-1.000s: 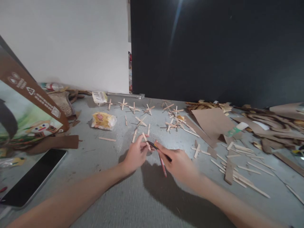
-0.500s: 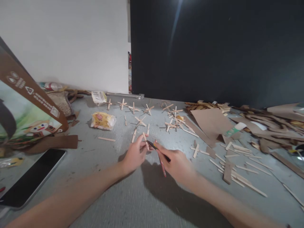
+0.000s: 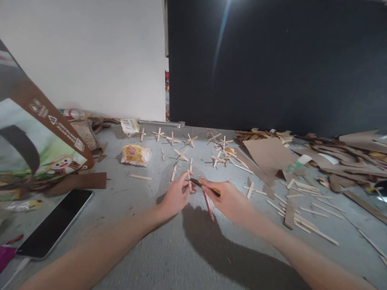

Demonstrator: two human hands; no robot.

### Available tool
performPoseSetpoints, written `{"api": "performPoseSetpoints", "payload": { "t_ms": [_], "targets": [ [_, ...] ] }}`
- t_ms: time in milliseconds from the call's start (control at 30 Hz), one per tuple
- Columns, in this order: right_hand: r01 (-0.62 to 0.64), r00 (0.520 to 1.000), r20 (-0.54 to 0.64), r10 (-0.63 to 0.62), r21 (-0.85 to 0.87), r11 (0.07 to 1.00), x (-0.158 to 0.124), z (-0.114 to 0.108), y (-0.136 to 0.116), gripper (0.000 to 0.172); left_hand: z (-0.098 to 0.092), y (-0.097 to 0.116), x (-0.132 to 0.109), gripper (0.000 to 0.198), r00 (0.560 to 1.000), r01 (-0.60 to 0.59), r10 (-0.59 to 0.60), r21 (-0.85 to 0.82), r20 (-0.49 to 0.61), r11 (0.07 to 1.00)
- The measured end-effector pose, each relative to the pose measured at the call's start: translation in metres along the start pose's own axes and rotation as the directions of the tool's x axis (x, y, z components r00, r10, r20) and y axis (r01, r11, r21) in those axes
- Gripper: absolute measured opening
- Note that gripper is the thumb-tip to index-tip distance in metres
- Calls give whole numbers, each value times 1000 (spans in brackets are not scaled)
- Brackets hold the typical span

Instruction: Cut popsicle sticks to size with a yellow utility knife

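Note:
My left hand (image 3: 175, 196) pinches a pale wooden craft stick (image 3: 189, 177) just above the grey tabletop (image 3: 169, 249), near the middle of the view. My right hand (image 3: 228, 198) is closed on a dark tool with a yellow band (image 3: 208, 187), whose tip meets the stick. A thin red pencil-like rod (image 3: 208, 205) also hangs down from my right hand. Several sticks joined into crosses (image 3: 181, 154) lie beyond my hands.
A black phone (image 3: 56, 222) lies at the left by a printed cardboard box (image 3: 36, 149). A yellow snack packet (image 3: 136, 155) sits behind it. Brown cardboard sheets (image 3: 269, 155) and loose sticks (image 3: 302, 217) cover the right side. A dark panel (image 3: 272, 60) stands behind the table.
Both hands stay together on the stick and tool with hardly any shift. The view has turned slightly left and down, so the phone and box sit further right.

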State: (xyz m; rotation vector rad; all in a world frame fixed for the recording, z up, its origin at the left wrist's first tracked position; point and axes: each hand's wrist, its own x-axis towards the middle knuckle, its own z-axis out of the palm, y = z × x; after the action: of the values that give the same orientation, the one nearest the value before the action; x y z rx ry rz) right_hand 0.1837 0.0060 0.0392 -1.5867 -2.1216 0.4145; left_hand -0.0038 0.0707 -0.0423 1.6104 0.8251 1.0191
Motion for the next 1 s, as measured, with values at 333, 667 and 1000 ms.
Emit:
{"api": "performPoseSetpoints", "payload": {
  "t_ms": [333,667,1000],
  "targets": [
    [-58,998,-23,59,66,996,-12,19,-4,45,1,1,0,30,1000,2,-1,-50,8,999],
    [-51,996,-74,46,-65,997,-18,40,-7,46,0,0,1,34,1000,15,-14,-94,8,995],
    [-34,999,-7,33,-46,998,0,7,-11,39,0,-8,3,36,1000,-10,11,-89,8,996]
  ]
}}
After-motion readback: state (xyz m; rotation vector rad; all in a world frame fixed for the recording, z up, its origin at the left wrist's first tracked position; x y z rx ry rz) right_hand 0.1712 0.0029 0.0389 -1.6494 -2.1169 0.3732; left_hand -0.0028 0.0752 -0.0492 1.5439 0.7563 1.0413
